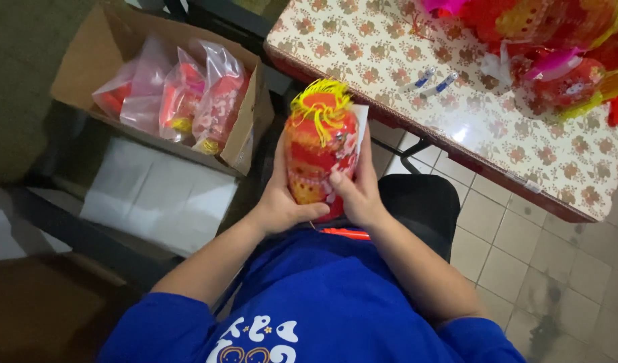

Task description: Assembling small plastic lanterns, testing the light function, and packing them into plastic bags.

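Floral-cloth table (389, 60): two small tubes (431, 81), red-yellow lantern heap (557, 40).

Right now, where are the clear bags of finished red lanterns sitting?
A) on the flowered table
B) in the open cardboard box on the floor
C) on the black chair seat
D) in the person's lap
B: the clear bags stand upright inside the cardboard box, left of both hands.

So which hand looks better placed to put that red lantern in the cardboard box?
Probably left: the left hand cups the red lantern on the side facing the cardboard box; the right hand is on the table side.
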